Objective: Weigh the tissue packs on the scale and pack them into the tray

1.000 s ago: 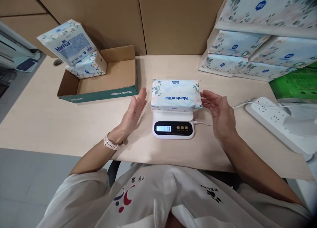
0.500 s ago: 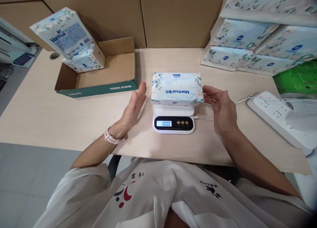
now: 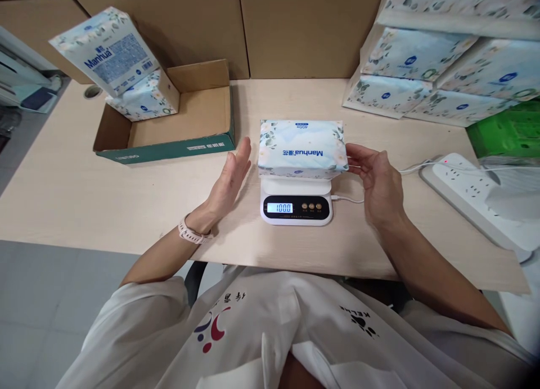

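A white tissue pack (image 3: 302, 148) with leaf print lies on a small white kitchen scale (image 3: 296, 203) whose lit display reads 1000. My left hand (image 3: 229, 183) is open, fingers stretched and held edge-on just left of the pack, a small gap between them. My right hand (image 3: 376, 180) is open too, fingers curved beside the pack's right end, fingertips at or very near its wrapper. A pale watch sits on my left wrist.
A shallow cardboard box (image 3: 181, 121) at the back left holds two tissue packs (image 3: 113, 57). More packs (image 3: 439, 68) are stacked at the back right. A white power strip (image 3: 464, 192) and a green crate (image 3: 506, 135) lie to the right; a thin cable runs to the scale.
The scale's reading rose and settled at 1000. My right hand moved in closer to the pack's right end; my left hand edged slightly toward the pack.
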The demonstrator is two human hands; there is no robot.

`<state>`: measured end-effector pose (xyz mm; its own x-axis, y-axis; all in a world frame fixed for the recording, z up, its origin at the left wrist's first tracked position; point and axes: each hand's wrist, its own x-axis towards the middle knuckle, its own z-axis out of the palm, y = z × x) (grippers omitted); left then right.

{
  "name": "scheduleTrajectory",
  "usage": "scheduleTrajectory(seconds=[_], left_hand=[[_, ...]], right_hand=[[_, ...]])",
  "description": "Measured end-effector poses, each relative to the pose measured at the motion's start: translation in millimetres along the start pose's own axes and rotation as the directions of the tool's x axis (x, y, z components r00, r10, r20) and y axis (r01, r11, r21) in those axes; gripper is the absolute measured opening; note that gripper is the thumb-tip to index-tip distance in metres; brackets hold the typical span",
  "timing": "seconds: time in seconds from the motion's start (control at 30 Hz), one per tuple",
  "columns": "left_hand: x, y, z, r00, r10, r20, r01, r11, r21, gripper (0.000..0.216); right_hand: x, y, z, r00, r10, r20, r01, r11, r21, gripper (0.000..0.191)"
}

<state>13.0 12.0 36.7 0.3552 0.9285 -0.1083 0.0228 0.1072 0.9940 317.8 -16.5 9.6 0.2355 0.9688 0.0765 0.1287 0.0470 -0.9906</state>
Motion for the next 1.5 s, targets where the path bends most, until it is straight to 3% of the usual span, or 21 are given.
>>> scheduleTrajectory(seconds=[0.2, 0.4, 0.57, 0.8, 1.2, 1.33, 1.5], left_hand=[[2, -7, -3, 1.000, 0.027, -0.003, -0.027, 0.999, -0.047, 0.093], [5, -11, 0, 0.988, -0.038, -0.148, 0.008, 0.980, -0.197, 0.068], [16, -16, -8, 0.922, -0.194, -0.335, 0.060, 0.926, -0.373, 0.036], [21, -15, -12, 0.884, -0.254, -0.393, 0.037, 0.875, -0.483, 0.017], [20, -8, -8, 0.874, -0.282, -0.396, 0.047, 0.859, -0.510, 0.015], [20, -10, -9, 0.885, -0.266, -0.383, 0.040, 0.861, -0.506, 0.013], [19, -10, -8, 0.890, -0.224, -0.398, 0.019, 0.889, -0.457, 0.015]], right_hand=[[-1, -1, 0, 1.000, -0.019, 0.001, 0.019, 0.999, 0.035, 0.062], [0, 3, 1, 0.999, -0.031, -0.021, 0.032, 0.999, 0.042, 0.061], [5, 7, -1, 0.974, -0.090, -0.210, 0.101, 0.994, 0.040, 0.062], [14, 7, -5, 0.928, 0.014, -0.373, 0.061, 0.980, 0.191, 0.047], [11, -2, 1, 0.925, 0.016, -0.380, 0.073, 0.973, 0.220, 0.041], [7, -5, 3, 0.932, -0.072, -0.354, 0.136, 0.978, 0.160, 0.035], [-7, -4, 9, 0.944, -0.238, -0.230, 0.239, 0.971, -0.023, 0.040]])
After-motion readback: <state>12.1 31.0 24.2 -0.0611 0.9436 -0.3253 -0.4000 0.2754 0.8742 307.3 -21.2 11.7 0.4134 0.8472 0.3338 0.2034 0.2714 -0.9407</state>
